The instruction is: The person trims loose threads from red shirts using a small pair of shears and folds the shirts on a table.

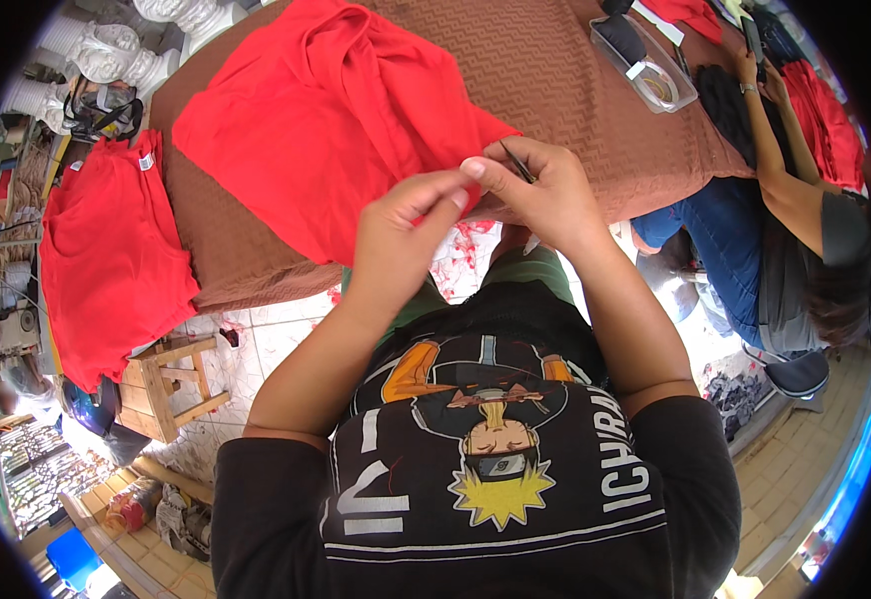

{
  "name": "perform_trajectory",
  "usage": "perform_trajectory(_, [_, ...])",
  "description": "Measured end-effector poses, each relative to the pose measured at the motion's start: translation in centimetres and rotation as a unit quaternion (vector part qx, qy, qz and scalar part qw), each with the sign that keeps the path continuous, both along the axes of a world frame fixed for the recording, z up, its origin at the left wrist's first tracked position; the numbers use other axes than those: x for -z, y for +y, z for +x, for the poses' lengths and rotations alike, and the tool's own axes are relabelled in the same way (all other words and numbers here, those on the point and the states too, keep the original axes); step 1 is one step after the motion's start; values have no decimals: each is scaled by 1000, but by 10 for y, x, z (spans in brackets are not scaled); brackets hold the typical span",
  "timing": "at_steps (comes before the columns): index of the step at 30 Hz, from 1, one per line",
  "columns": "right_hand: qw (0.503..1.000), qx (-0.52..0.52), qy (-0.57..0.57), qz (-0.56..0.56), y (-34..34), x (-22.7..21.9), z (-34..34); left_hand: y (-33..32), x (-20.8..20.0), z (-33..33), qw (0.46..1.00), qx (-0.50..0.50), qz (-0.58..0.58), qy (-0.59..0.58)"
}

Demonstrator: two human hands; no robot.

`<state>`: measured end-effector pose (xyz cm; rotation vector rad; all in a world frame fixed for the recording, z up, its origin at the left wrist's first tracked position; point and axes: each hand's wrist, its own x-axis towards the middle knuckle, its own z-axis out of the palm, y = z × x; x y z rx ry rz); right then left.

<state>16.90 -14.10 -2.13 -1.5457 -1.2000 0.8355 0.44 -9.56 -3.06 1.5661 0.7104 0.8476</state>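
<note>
A large piece of red cloth, seemingly a garment, lies folded and rumpled over the brown-covered table in front of me, and its near edge runs up to my fingers. My left hand is closed in a pinch on that edge, its fingertips meeting my right thumb. In my right hand sits a slim dark pointed tool that looks like thread snips, its tip showing above the curled fingers. My right thumb and forefinger also come together near the cloth's corner. The exact pinch point is partly hidden by fingers.
The brown cloth-covered table spans the front. A red sleeveless garment hangs at its left, above a wooden stool. At the right are a clear plastic box and a seated person handling dark cloth. Red scraps litter the tiled floor.
</note>
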Motion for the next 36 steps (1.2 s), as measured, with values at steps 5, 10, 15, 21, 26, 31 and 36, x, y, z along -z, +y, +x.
perform_trajectory(5, [999, 29, 23, 3, 11, 24, 9, -3, -3, 4, 956, 44, 238, 166])
perform_trajectory(10, [941, 46, 335, 24, 8, 1, 17, 37, 0, 4, 877, -62, 427, 212])
perform_trajectory(15, [873, 40, 484, 51, 2, -3, 26, 24, -2, 2, 867, -124, 478, 67])
perform_trajectory(21, [858, 45, 509, 60, 4, 3, 30, 13, 7, 4, 894, -73, 432, 87])
perform_trajectory(26, [863, 40, 499, 62, 3, 4, 36, 14, 7, 9, 903, -69, 419, 68])
perform_trajectory(31, [869, 36, 491, 55, 2, 6, 39, 27, -7, 14, 927, -88, 362, 31])
perform_trajectory(36, [893, 21, 450, 10, -5, -4, 34, 80, -24, 23, 880, -111, 453, 91])
